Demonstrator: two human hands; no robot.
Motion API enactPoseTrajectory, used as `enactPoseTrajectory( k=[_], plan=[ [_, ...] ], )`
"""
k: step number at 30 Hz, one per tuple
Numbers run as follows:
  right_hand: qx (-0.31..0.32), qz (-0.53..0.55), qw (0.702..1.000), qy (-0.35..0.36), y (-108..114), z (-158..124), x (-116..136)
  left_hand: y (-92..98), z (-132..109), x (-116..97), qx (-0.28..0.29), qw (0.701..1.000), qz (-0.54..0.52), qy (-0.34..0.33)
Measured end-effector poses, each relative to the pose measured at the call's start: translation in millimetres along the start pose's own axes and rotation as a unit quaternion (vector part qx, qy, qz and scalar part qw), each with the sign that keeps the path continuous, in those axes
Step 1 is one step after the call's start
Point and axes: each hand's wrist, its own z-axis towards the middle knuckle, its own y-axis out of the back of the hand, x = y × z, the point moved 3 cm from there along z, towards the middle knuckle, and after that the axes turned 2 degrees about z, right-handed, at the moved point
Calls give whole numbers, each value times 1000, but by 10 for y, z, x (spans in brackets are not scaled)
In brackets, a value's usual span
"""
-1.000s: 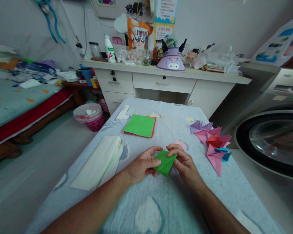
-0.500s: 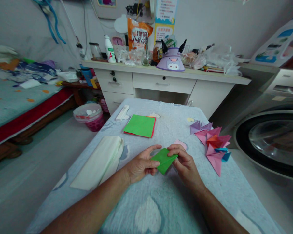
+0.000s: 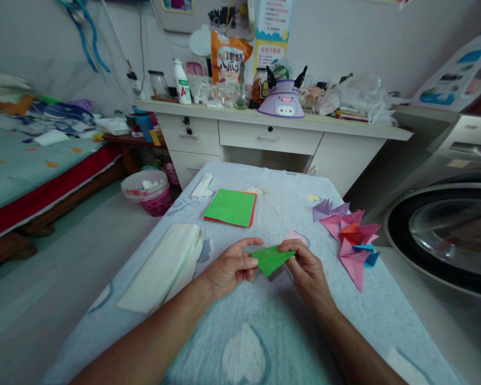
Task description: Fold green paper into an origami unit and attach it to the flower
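A folded piece of green paper is held between both hands, just above the cloth-covered table. My left hand pinches its left corner between thumb and fingers, with the index finger stretched out above. On the other side, my right hand grips the right corner, thumb below and fingers on top. Beyond the hands lies a stack of square paper, green on top with red showing at its edges. Several folded paper shapes in purple, pink, orange and blue sit together at the table's right side.
A folded white cloth or paper lies left of my forearm. Behind the stack is a narrow white box. A pink bin stands on the floor at left; a washing machine is at right, a white cabinet at the back.
The green paper has tilted and now shows a flatter, narrower triangular shape. Both hands still grip its corners, the right having shifted slightly outward.
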Motion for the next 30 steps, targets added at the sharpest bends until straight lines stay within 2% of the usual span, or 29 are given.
enactPoseTrajectory(
  k=[3,6,9,12,15,22,27,30],
  plan=[
    [-18,-9,1000,-19,10,-7,-8,-7,6,-31,-32,997,57,-45],
    [-19,-13,999,-41,6,-14,-27,-32,-6,-66,-74,976,181,-100],
    [-13,-18,998,-52,3,-21,-52,-63,-40,-99,-115,924,322,-171],
    [-14,-19,998,-51,2,-23,-57,-79,-75,-130,-138,866,418,-238],
    [-8,-32,999,-40,-13,-20,-23,-86,-95,-161,-145,837,454,-268],
    [19,-74,997,-16,-67,-28,28,-145,-76,-156,-108,851,464,-222],
    [7,-72,997,-8,-73,-34,-8,-67,-22,-30,-109,910,371,-148],
    [0,-75,997,2,-77,-41,-20,-40,3,2,-108,927,328,-146]
  ],
)
